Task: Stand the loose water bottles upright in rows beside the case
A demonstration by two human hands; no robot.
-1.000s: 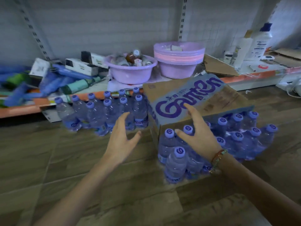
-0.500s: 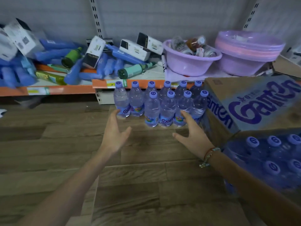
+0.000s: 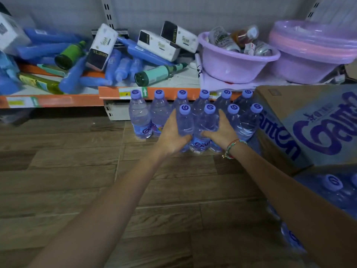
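Bottles (image 3: 201,122) upright between hands.

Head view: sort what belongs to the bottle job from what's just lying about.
Job: upright water bottles, Ganten case, left hand, right hand.

Lying about: purple basin, stacked basins, white boxes, green bottle.

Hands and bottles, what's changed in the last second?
Right hand left the case-side bottles; both hands moved forward, left hand too, and closed around two front-row bottles. The two rows stayed upright beside the case.
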